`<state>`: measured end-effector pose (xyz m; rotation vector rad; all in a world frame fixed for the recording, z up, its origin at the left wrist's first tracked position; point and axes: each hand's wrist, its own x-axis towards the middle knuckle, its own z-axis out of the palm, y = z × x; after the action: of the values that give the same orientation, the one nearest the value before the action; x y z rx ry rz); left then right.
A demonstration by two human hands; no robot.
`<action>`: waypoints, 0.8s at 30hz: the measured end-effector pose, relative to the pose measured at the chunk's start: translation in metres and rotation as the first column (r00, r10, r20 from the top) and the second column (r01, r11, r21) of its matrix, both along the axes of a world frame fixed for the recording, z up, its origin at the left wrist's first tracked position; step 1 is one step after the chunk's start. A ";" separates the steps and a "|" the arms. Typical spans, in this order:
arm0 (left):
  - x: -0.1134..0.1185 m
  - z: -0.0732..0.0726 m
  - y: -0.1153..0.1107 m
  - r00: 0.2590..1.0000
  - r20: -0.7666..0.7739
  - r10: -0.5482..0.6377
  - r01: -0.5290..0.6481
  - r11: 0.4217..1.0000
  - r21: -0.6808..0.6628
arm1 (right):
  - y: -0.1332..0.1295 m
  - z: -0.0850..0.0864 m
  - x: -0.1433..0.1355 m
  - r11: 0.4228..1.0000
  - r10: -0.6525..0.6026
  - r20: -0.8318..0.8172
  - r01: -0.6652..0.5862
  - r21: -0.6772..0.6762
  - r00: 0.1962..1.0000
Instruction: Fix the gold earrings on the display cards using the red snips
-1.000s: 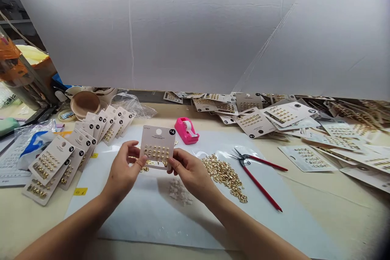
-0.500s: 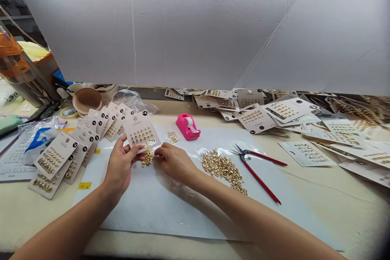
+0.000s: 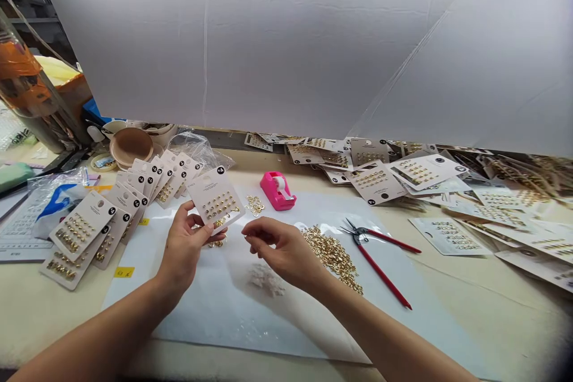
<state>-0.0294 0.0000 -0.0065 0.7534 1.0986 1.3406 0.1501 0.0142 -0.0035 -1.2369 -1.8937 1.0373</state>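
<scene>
My left hand (image 3: 184,248) is closed on the lower edge of a white earring card (image 3: 215,198), thumb in front. Rows of small gold studs cover the card, with gold hoops near its bottom edge. More gold rings (image 3: 215,244) show just under the card by the fingers. To the right of the card, apart from it, my right hand (image 3: 282,248) has its thumb and forefinger pinched together; anything between them is too small to make out. Below that hand lies a small pile of clear bits (image 3: 267,279). Behind it is a heap of gold pieces (image 3: 333,256).
A pink tape dispenser (image 3: 278,192) stands beyond a few gold hoops (image 3: 255,206). Red-handled pliers (image 3: 380,271) lie open at right. Filled earring cards (image 3: 84,224) fan out at left; many more (image 3: 376,182) are piled at back right. A white panel (image 3: 277,42) rises behind.
My right hand has drawn back to the right, away from the card. The card is tilted more, and the gold hoops that hung below it are now mostly hidden.
</scene>
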 end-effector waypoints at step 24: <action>0.005 -0.002 -0.008 0.995 -0.060 -0.083 0.085 0.996 0.030 | 0.001 0.001 -0.021 0.857 -0.157 0.264 -0.001 0.515 0.952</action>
<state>-0.0240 -0.0080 -0.0084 0.8586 1.0816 1.2743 0.1294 0.0155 -0.0027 -1.1781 -2.1346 0.2647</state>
